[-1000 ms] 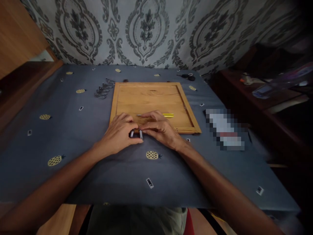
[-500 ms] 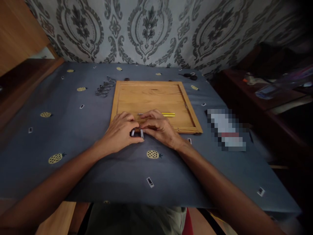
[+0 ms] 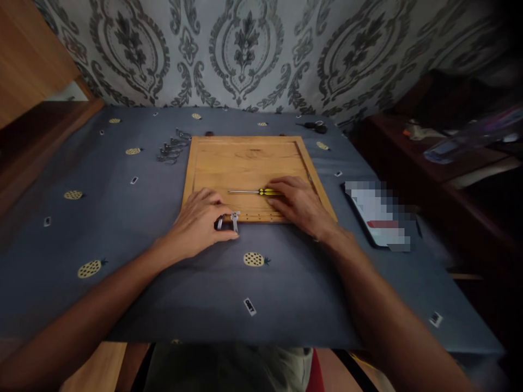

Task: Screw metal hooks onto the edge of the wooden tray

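Note:
My left hand point(image 3: 200, 220) pinches a silver metal hook point(image 3: 235, 222) against the near edge of the wooden framed panel point(image 3: 245, 169). Its thumb lies below and the fingers curl above, hiding part of the hook. A row of small dark holes runs along the panel's near rail, right of the hook. My right hand point(image 3: 300, 204) is over the panel's right half, fingers and thumb around the yellow and black handle of a screwdriver point(image 3: 261, 191). The screwdriver's thin shaft lies level, pointing left toward my left hand.
Several more metal hooks point(image 3: 171, 149) lie left of the panel on the blue pineapple-print cloth point(image 3: 134, 294). A black-handled object point(image 3: 314, 127) is at the back right. A phone-like device point(image 3: 376, 218), partly blurred out, lies to the right. A patterned curtain point(image 3: 245, 49) hangs behind.
My right hand has left the hook and moved right onto the screwdriver handle, uncovering the hook and the holes. My left hand stays at the hook.

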Motion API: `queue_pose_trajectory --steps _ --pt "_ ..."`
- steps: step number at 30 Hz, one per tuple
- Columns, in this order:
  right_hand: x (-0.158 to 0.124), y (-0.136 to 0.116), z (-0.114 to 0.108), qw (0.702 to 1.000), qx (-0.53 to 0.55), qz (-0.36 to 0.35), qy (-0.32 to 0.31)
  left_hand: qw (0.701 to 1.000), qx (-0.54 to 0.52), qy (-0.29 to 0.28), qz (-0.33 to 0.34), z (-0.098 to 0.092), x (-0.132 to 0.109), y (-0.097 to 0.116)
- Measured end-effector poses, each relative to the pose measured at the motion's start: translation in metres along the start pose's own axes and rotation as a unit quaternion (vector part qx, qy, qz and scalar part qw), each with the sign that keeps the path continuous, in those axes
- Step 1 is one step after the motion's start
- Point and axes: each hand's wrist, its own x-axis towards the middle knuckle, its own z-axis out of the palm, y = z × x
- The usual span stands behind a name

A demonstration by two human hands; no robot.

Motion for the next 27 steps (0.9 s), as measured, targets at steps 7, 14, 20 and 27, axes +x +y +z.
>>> queue_pose_trajectory --steps 7,14,20,27 --pt "-0.001 -0.006 -0.008 0.998 0.041 0.044 0.005 1.000 0.000 0.003 0.001 0.000 -0.001 0.000" --pt "0.009 -0.046 -0.028 0.896 0.343 0.159 0.234 1.000 0.007 0.000 0.010 0.000 -0.001 -0.001" --pt "0.022 -0.086 -0.042 0.855 0.422 0.116 0.279 1.000 0.003 -0.005 -0.002 -0.002 0.000 0.002" --pt "0.015 -0.091 -0.020 0.803 0.485 0.091 0.335 1.000 -0.006 -0.018 -0.010 -0.002 0.001 0.002"
